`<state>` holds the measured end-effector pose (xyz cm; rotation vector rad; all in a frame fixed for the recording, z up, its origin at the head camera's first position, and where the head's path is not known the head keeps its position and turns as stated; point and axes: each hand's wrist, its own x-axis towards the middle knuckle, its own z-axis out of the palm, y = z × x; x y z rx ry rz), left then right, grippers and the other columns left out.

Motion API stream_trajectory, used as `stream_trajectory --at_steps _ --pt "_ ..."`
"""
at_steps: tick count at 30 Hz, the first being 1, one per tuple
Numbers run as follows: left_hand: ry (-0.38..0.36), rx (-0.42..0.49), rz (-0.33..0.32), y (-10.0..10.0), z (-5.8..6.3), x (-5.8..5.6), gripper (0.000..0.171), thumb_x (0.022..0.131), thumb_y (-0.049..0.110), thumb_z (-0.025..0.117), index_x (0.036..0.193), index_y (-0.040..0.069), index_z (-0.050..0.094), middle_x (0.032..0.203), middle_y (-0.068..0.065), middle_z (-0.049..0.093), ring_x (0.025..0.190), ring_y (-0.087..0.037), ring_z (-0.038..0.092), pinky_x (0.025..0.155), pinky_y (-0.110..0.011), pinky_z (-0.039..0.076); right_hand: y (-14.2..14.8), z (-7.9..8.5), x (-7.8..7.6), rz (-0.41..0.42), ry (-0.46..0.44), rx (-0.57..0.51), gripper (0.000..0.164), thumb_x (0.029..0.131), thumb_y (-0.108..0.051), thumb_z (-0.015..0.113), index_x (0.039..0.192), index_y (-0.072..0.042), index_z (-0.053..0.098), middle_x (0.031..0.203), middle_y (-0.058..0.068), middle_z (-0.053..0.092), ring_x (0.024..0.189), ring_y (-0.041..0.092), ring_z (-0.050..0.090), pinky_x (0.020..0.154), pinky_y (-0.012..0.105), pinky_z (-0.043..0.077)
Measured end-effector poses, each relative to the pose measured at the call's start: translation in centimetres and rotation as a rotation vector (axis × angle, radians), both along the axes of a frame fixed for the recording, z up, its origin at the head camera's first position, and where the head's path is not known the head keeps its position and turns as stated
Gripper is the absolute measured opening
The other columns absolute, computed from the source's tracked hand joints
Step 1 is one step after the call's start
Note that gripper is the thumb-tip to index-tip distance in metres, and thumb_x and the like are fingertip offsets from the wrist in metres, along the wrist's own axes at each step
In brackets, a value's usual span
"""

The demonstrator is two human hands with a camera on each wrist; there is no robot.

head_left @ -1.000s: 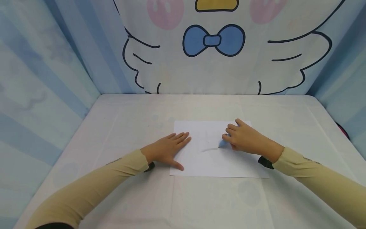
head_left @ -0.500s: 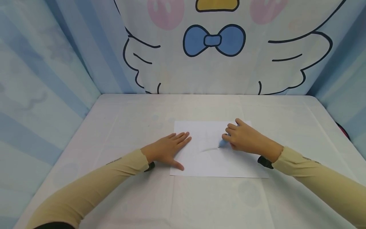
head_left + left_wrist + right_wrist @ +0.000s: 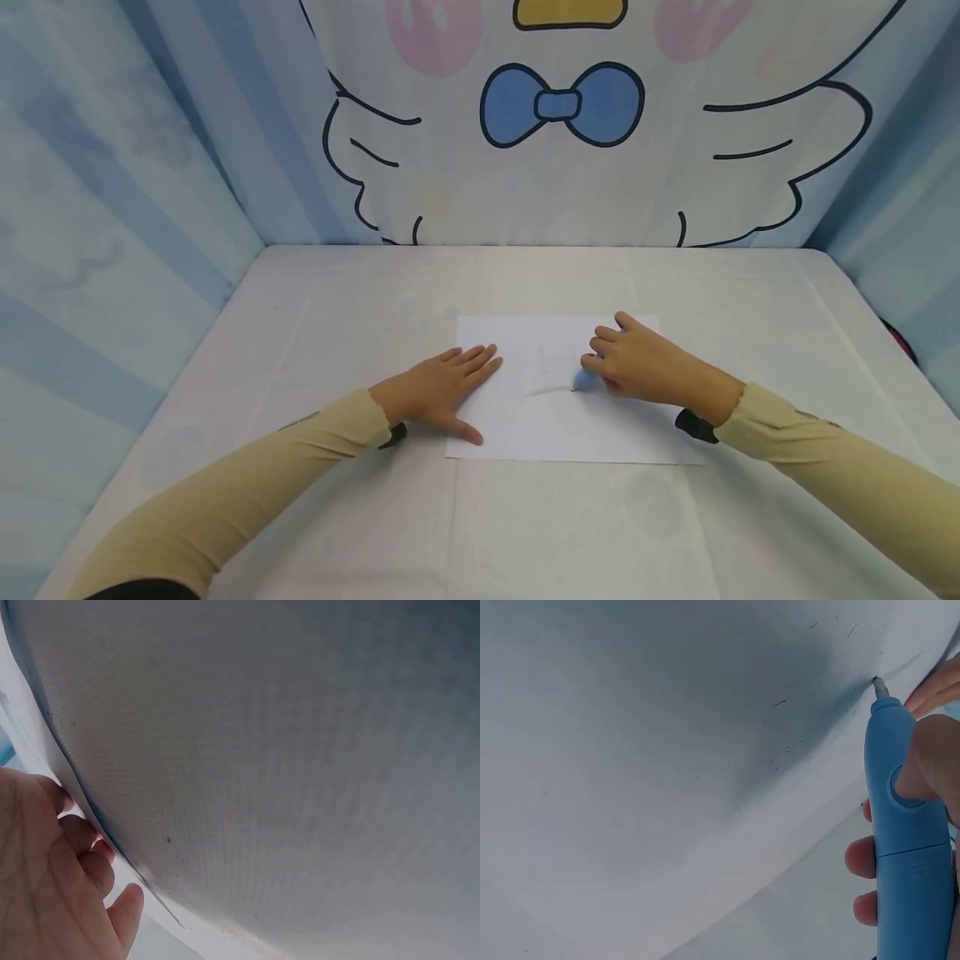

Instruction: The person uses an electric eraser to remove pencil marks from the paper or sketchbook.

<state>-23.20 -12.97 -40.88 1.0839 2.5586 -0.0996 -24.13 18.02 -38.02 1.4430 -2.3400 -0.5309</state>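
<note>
A white sheet of paper (image 3: 525, 429) lies on the table with a faint grey stroke (image 3: 549, 390) across its middle. My left hand (image 3: 446, 392) rests with spread fingers on the sheet's left side. Over the right half, my right hand (image 3: 637, 362) grips a blue electric eraser (image 3: 909, 877), its thumb on the round button. The eraser's narrow tip (image 3: 880, 686) meets the paper at the right end of the stroke, beside small dark crumbs (image 3: 780, 703). In the left wrist view, the left hand (image 3: 45, 877) shows at the paper's edge.
A pale cloth covers the table (image 3: 360, 517). Behind it hangs a curtain (image 3: 558, 183) with a cartoon figure and blue bow tie. Blue and white curtains (image 3: 97, 250) close off the left and right sides.
The eraser's tip has shifted very slightly toward the near edge of the paper, with the right hand moving only a little. The left hand stays in place.
</note>
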Motion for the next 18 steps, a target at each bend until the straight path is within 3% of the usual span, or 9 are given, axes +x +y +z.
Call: stream_trajectory --at_steps 18 --pt "-0.001 -0.002 -0.003 0.07 -0.11 0.02 0.112 0.073 0.077 0.053 0.152 0.016 0.002 0.16 -0.002 -0.003 0.148 -0.02 0.002 0.12 -0.041 0.011 -0.16 -0.06 -0.18 0.032 0.01 -0.017 0.028 0.073 -0.022 0.077 0.086 -0.011 0.055 0.078 0.004 0.063 0.078 0.02 0.053 0.073 0.04 0.046"
